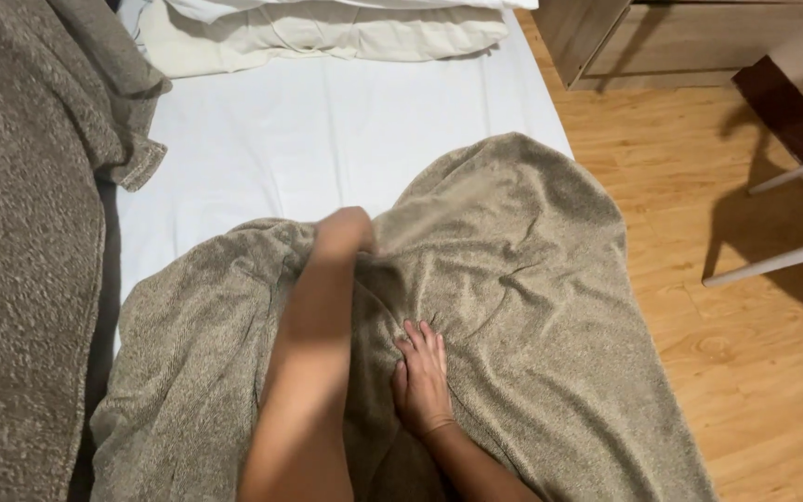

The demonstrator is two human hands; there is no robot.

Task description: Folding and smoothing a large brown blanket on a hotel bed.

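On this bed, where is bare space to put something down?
Free: the white sheet between the pillows and the blanket. Crowded: the near end, where the left hand and right hand press the blanket.

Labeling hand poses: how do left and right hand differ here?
The left hand is reached farther up the blanket, curled and blurred; the right hand sits nearer, sharp. The left hand bunches fabric; the right hand lies flat, fingers spread. Both are bare and touch the blanket.
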